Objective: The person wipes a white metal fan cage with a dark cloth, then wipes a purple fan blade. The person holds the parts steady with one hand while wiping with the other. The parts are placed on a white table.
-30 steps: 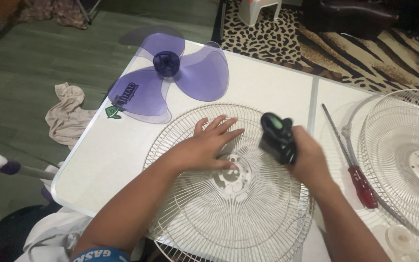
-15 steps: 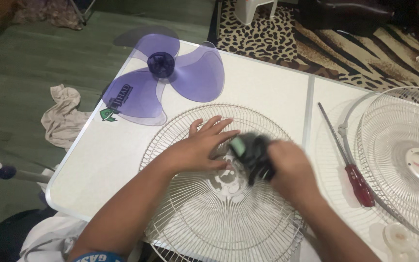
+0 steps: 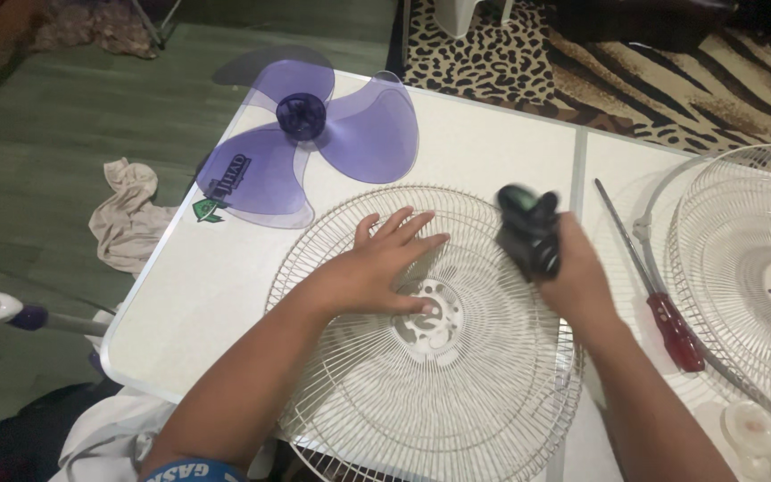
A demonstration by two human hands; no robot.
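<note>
White wire fan grille (image 3: 457,375) lies on the table (image 3: 216,286), its near edge cut off. My left hand (image 3: 377,268) presses it, fingers spread flat; my right hand (image 3: 577,277) clenches a blurred black brush (image 3: 528,232) above it.

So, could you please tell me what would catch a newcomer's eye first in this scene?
Probably the translucent purple fan blade at the far left of the white table. Next, the white wire fan guard lying in the middle: the left hand presses flat on it while the right hand grips a dark brush above it. A red-handled screwdriver lies to the right.
</note>
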